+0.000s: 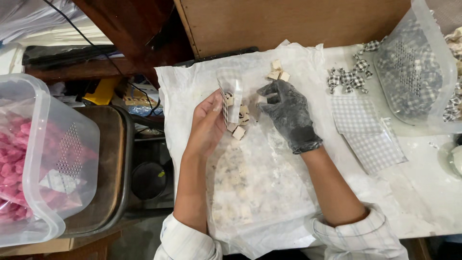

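My bare left hand [208,126] holds a small clear-and-checked wrapper sheet [227,98] upright by its edge, with a pale candy cube [229,99] against it. In a black glove, my right hand [288,111] rests fingers-curled on the white plastic sheet [192,82], pinching a pale cube [262,99] at its fingertips. A few loose cubes [278,72] lie just beyond it, and others [239,132] sit between the two hands. A dusty patch of cut candy pieces [240,192] lies under plastic between my forearms.
A stack of grey checked wrapper squares [365,132] lies right of the gloved hand. Several wrapped checked candies [349,77] sit beyond it, beside a clear tub [416,67] of them. At left a clear tub [43,154] holds pink wrapped candies. A wooden board [288,19] stands behind.
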